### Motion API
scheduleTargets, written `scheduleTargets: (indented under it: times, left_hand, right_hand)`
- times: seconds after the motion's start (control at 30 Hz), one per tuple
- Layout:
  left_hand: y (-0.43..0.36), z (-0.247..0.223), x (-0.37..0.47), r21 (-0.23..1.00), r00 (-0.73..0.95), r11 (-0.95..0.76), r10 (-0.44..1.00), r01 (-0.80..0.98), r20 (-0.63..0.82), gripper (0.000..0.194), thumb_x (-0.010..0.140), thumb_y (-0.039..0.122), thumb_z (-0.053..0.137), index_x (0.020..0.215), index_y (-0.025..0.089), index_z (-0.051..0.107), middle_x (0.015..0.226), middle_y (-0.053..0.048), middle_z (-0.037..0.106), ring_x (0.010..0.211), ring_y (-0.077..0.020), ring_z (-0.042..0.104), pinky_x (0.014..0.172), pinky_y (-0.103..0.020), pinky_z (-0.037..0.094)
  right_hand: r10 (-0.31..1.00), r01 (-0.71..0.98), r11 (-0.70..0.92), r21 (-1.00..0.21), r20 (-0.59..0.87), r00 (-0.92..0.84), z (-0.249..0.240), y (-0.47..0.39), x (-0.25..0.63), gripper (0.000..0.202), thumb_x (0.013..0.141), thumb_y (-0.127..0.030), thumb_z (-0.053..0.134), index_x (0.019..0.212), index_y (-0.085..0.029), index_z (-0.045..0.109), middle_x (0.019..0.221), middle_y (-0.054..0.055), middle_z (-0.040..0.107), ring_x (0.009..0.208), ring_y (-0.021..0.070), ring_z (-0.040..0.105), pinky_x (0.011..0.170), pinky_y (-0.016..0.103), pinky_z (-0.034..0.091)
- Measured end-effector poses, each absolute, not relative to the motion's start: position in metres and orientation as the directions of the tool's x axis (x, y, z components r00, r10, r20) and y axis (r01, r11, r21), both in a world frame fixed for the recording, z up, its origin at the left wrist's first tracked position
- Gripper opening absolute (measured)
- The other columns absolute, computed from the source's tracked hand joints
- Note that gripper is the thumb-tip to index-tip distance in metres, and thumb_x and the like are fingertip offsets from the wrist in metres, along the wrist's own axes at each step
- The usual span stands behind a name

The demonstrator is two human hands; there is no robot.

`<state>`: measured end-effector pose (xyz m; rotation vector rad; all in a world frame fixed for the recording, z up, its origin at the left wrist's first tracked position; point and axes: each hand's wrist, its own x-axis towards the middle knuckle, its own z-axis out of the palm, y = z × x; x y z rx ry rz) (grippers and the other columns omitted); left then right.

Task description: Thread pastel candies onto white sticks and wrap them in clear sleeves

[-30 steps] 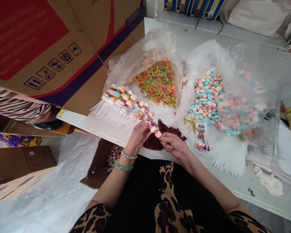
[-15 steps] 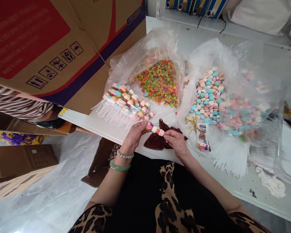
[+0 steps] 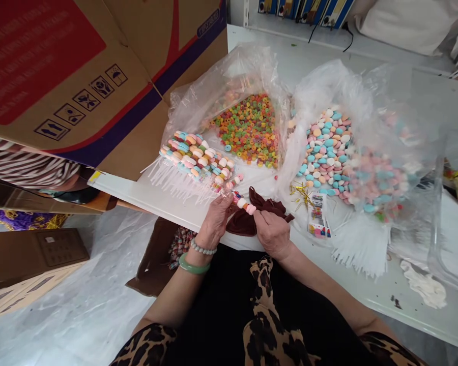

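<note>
A short string of candies (image 3: 246,205), in pink, white and orange with a colourful printed bit at one end, stretches between my hands. My left hand (image 3: 217,217) is closed on its printed end. At the other end, the fingers of my right hand (image 3: 272,233) are pinched by the pink candy; their tips are partly hidden. Under and behind my hands lies a dark brown cloth (image 3: 241,224). Beyond my left hand is a pile of candy strings (image 3: 198,155) with white sticks or tails (image 3: 175,179) pointing toward the table edge.
Behind are plastic bags of ring-shaped candies (image 3: 250,129) and pastel candies (image 3: 328,147). Gold ties (image 3: 299,192), a printed label (image 3: 317,213) and white strips (image 3: 361,244) lie right. A large cardboard box (image 3: 137,117) stands left, an open box (image 3: 152,264) below the table edge.
My right hand has turned, showing more of its back, and its fingers have curled in more tightly at the string's end. My left hand has shifted slightly right, still holding the candies.
</note>
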<state>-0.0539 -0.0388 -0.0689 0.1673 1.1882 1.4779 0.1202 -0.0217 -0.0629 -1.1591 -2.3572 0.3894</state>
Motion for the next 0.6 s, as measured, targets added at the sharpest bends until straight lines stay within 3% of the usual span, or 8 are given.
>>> scheduleTargets:
  times: [0.07,0.17,0.23,0.27,0.33,0.4,0.5,0.6]
  left_hand:
    - [-0.039,-0.069,-0.052,0.735,-0.347,0.159,0.803,-0.659,-0.485,0.029,0.067,0.040,0.082,0.072,0.015,0.068,0.082,-0.003,0.070,0.077,-0.0140,0.063,0.073,-0.028,0.050]
    - [-0.038,-0.068,-0.047,0.709,-0.318,0.145,0.819,-0.690,-0.478,0.029,0.067,0.039,0.082,0.079,0.015,0.070,0.081,-0.002,0.070,0.076,-0.0138,0.063,0.074,-0.029,0.051]
    - [-0.038,-0.068,-0.046,0.700,-0.298,0.146,0.831,-0.699,-0.470,0.031,0.067,0.039,0.083,0.081,0.015,0.070,0.081,-0.003,0.070,0.076,-0.0143,0.064,0.076,-0.030,0.052]
    - [-0.037,-0.068,-0.047,0.701,-0.287,0.151,0.837,-0.697,-0.466,0.032,0.067,0.039,0.083,0.081,0.014,0.070,0.082,-0.004,0.070,0.077,-0.0149,0.065,0.076,-0.030,0.052]
    - [-0.036,-0.069,-0.049,0.702,-0.251,0.170,0.854,-0.692,-0.455,0.034,0.067,0.041,0.083,0.082,0.013,0.070,0.084,-0.006,0.071,0.079,-0.0166,0.066,0.078,-0.032,0.052]
    - [-0.036,-0.070,-0.053,0.693,-0.191,0.197,0.877,-0.694,-0.440,0.037,0.067,0.042,0.083,0.087,0.013,0.072,0.086,-0.007,0.072,0.081,-0.0187,0.068,0.080,-0.034,0.053]
    - [-0.038,-0.070,-0.054,0.664,-0.075,0.250,0.904,-0.705,-0.420,0.041,0.069,0.045,0.081,0.095,0.014,0.072,0.088,-0.009,0.073,0.080,-0.0215,0.070,0.082,-0.038,0.054]
    - [-0.040,-0.070,-0.051,0.652,-0.022,0.302,0.898,-0.696,-0.440,0.043,0.070,0.048,0.079,0.096,0.014,0.073,0.088,-0.010,0.074,0.081,-0.0217,0.070,0.081,-0.036,0.053]
  right_hand:
    - [0.812,0.655,0.579,-0.485,0.280,-0.511,-0.064,-0.021,0.118,0.031,0.097,-0.025,0.042,0.089,-0.019,0.071,0.063,0.006,0.057,0.060,0.0154,0.049,0.056,0.031,0.030]
    - [0.891,0.563,0.395,-0.726,0.153,-0.427,-0.062,-0.014,0.114,0.024,0.092,-0.026,0.047,0.082,-0.020,0.068,0.069,0.005,0.061,0.065,0.0156,0.053,0.058,0.028,0.034]
    - [0.917,0.397,0.077,-0.915,-0.091,-0.389,-0.060,-0.006,0.112,0.016,0.086,-0.030,0.054,0.078,-0.021,0.064,0.066,0.002,0.058,0.059,0.0138,0.050,0.053,0.026,0.034]
    - [0.877,0.294,-0.142,-0.945,-0.258,-0.405,-0.059,-0.002,0.111,0.012,0.082,-0.031,0.058,0.077,-0.021,0.062,0.062,-0.001,0.056,0.052,0.0117,0.045,0.048,0.025,0.030]
    - [0.660,0.124,-0.571,-0.811,-0.544,-0.519,-0.059,0.006,0.112,0.014,0.075,-0.031,0.066,0.077,-0.020,0.058,0.057,-0.005,0.049,0.041,0.0062,0.028,0.041,0.021,0.018]
    - [0.380,0.055,-0.831,-0.554,-0.636,-0.671,-0.060,0.010,0.113,0.020,0.071,-0.027,0.070,0.077,-0.019,0.053,0.056,-0.008,0.045,0.038,0.0023,0.015,0.039,0.019,0.009]
    - [0.155,0.038,-0.951,-0.306,-0.580,-0.800,-0.061,0.008,0.113,0.023,0.075,-0.023,0.069,0.073,-0.018,0.047,0.056,-0.010,0.041,0.038,0.0006,0.009,0.037,0.016,0.008]
    - [0.193,-0.010,-0.955,-0.297,-0.592,-0.783,-0.062,0.003,0.109,0.022,0.076,-0.022,0.068,0.073,-0.018,0.047,0.056,-0.010,0.043,0.037,0.0003,0.011,0.037,0.015,0.007]
